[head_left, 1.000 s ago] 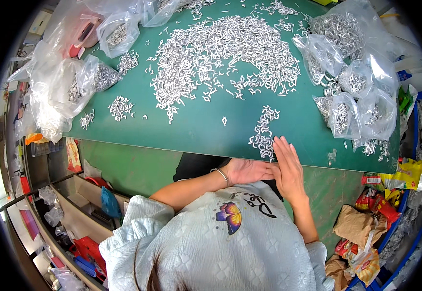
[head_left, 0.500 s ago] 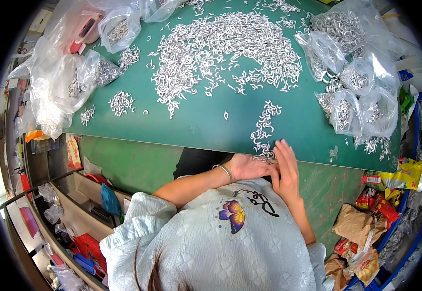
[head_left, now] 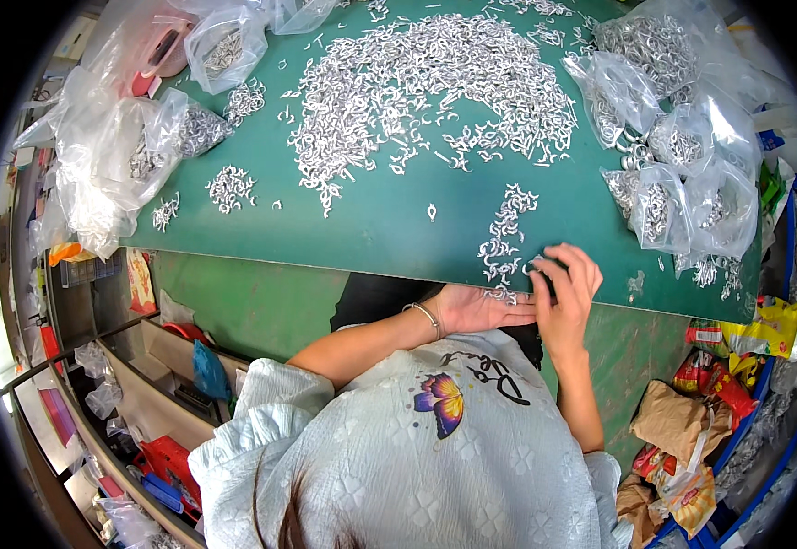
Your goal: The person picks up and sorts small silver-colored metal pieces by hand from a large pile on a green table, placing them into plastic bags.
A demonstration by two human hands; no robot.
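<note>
My left hand lies palm up just under the table's front edge, its fingers stretched out to the right. Over it, a narrow strip of small curved silvery metal pieces runs down to that edge. My right hand is at the edge just right of the strip, fingers bent and apart, the fingertips close to the nearest pieces. Whether a single piece touches those fingertips is too small to make out. A large heap of the same pieces spreads across the far middle of the green table.
Clear plastic bags of metal parts stand at the right and left. Two small piles, one a round pile, lie at the left. One lone piece rests mid-table. Below are an open drawer and a brown paper bag.
My right hand has moved right, away from my left fingers, and its fingers have bent. My left hand stays palm up at the edge, its fingers now more visible.
</note>
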